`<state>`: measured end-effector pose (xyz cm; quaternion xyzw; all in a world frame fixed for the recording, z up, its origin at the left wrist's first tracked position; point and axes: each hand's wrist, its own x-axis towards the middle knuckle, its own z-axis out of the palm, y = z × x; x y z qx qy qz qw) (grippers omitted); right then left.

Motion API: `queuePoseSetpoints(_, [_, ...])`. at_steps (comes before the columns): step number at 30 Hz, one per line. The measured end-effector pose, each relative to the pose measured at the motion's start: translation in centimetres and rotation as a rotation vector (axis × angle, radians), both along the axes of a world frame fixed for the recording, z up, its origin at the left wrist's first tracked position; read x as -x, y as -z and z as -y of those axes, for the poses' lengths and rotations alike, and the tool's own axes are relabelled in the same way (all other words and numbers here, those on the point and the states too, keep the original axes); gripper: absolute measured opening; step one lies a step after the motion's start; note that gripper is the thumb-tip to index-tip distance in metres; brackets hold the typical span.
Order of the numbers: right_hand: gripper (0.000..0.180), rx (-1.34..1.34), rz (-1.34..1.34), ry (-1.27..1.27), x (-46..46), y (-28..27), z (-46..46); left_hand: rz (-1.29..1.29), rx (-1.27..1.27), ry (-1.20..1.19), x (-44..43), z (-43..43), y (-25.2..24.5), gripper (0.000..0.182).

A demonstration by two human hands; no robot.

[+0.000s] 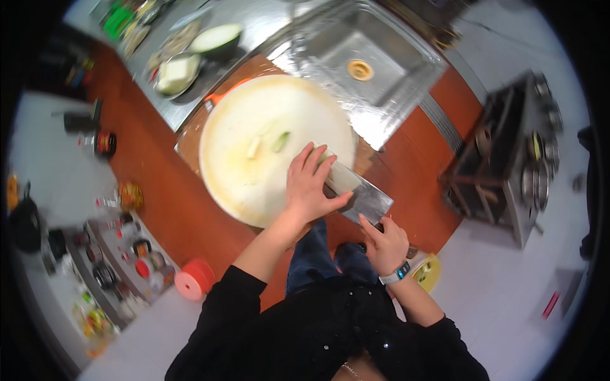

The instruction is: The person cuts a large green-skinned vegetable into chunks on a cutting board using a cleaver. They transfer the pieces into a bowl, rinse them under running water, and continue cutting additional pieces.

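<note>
My right hand point(388, 243) grips the handle of a Chinese cleaver point(369, 202), its broad blade lying flat and pointing up-left past the round board's near right edge. A pale melon piece point(345, 180) rests on the blade. My left hand point(312, 183) holds that piece, fingers over its far end and thumb at its near side. Beneath is a round white cutting board point(238, 190), where a green-edged scrap point(281, 141) and a pale strip point(253, 146) lie left of the blade. The blade's far end is hidden under my left hand.
Beyond the board are a metal sink point(329, 52), a bowl of pale chunks point(164, 85) and a cut green-skinned melon point(217, 40). Bottles and jars point(128, 195) stand to the left, with a pink round container point(194, 279) nearby. A metal rack point(500, 185) stands right; a yellow basin point(431, 274) sits low.
</note>
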<state>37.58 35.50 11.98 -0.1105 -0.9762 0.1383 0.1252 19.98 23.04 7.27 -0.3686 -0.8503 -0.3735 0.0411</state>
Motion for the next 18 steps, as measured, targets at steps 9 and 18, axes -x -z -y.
queuePoseSetpoints(9, [0.037,-0.115,0.017,0.748,-29.9,-6.0,-4.4,-0.037,-0.201,0.724,-27.5,-20.6,-3.6,0.070])
queuePoseSetpoints(18, [0.032,0.033,0.242,1.579,-56.7,-5.5,0.8,0.310,-0.114,1.315,-64.1,-31.9,3.2,0.076])
